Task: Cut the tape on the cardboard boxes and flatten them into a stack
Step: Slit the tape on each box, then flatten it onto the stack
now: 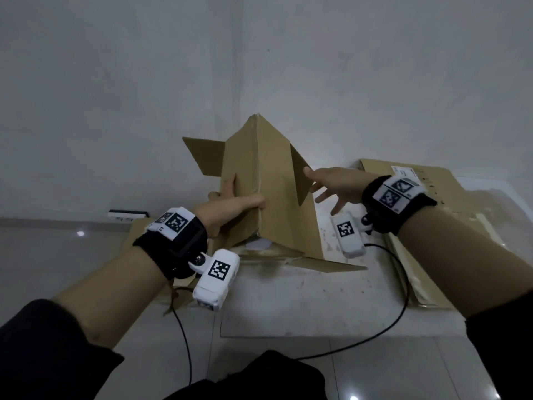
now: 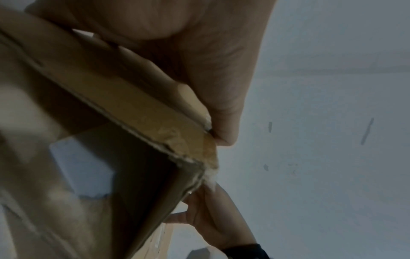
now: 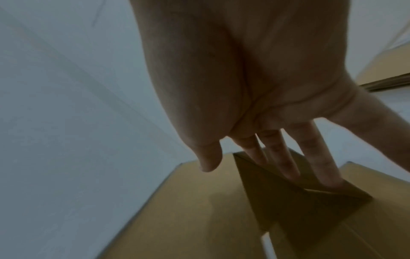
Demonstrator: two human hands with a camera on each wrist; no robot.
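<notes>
Head view: a person kneeling on a pale tiled floor (image 1: 288, 301) holds a cardboard box (image 1: 268, 186) upright at centre frame, its end flaps sprung open and sticking out at 10 and 3 o'clock. The left hand (image 1: 230, 206) grips the box's near edge, thumb on the outer face and fingers apparently wrapped behind it. The right hand (image 1: 334, 184), fingers straight and spread, reaches in from 3 o'clock with its fingertips at the right-hand flap (image 1: 300, 177). A stack of flattened cardboard (image 1: 418, 203) lies on the floor at 3 o'clock, just beside the box, and more flat board shows under and at 8 o'clock of it. No cutting tool can be seen.

Left wrist view: the left hand (image 2: 199, 70) pinches a box wall (image 2: 133, 108) along its torn edge, where frayed tape remnants cling to the corner at 5 o'clock. The box interior looks open.

Right wrist view: the right hand (image 3: 255, 87) is open and holds nothing; its straight fingers (image 3: 319, 157) press on the triangular-looking flap (image 3: 299, 201) at 5 o'clock.

By these pictures the tape on this box appears already cut. Left to do: collapse it flat and add it to the stack. Whether further boxes wait cannot be told.
</notes>
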